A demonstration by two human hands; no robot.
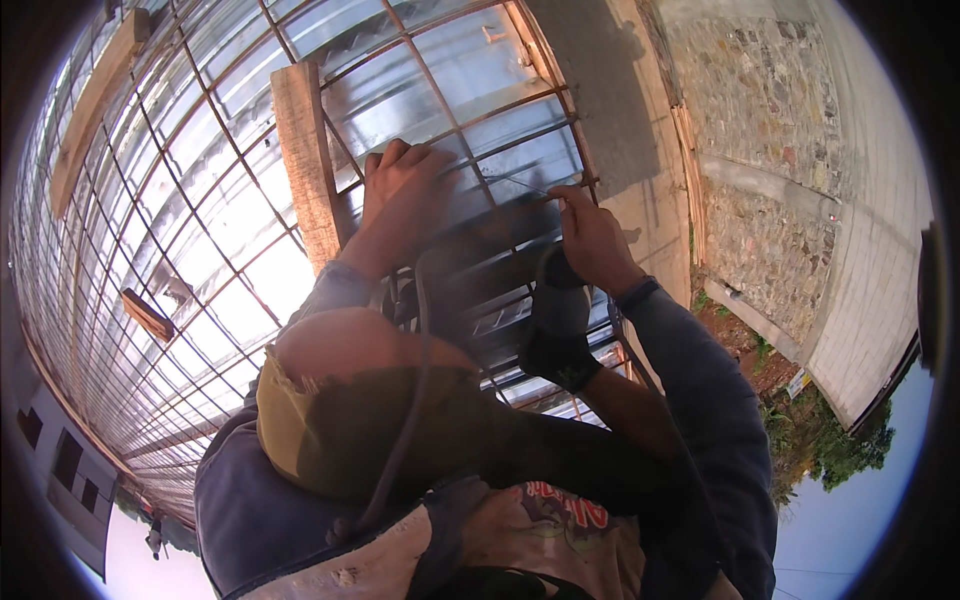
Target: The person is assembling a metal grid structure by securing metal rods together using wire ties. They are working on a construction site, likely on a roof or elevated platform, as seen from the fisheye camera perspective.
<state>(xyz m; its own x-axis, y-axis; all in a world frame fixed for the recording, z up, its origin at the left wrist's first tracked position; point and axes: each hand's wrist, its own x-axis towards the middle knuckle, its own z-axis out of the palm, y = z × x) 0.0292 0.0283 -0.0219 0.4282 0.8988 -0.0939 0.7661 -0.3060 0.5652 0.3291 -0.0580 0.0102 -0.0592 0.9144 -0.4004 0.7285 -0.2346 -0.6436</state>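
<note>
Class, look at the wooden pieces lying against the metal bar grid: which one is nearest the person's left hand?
The broad upright wooden plank, right beside the left hand. The long plank at the upper left and the small block lie farther left.

A rusty rebar grid [250, 190] stands against shiny corrugated sheets, thin tie wire [520, 187] stretched across one bar.

Under both grips runs a grid of thin, rusty-brown steel bars [470, 120], matt and rough. Behind it lies corrugated sheet metal [440, 70], silvery and glossy in the sun. Left of the left hand [405, 185] stands a raw, coarse wooden plank [305, 160]. Right of the right hand [595, 240] lies dull, grainy concrete [640, 130], then rough stone masonry [770, 130].
</note>
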